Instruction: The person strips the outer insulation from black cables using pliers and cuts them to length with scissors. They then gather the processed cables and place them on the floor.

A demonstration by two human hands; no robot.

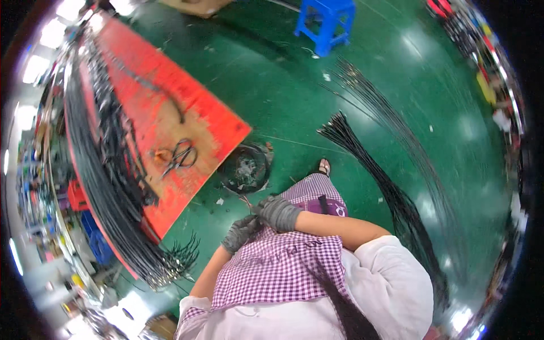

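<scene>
My left hand (241, 232) and my right hand (277, 212) both wear grey gloves and meet in front of my purple checked apron (277, 266). Their fingers are curled and touch each other. A thin cable end (247, 203) pokes out from between them toward the table; both hands seem to pinch it. How far the cable runs is hidden by the gloves.
A red-orange worktable (187, 107) at the left carries scissors (181, 156) and long bundles of black cables (96, 170). A round black bin (246, 167) stands by its corner. More black cables (391, 187) lie on the green floor at right. A blue stool (326, 22) stands far off.
</scene>
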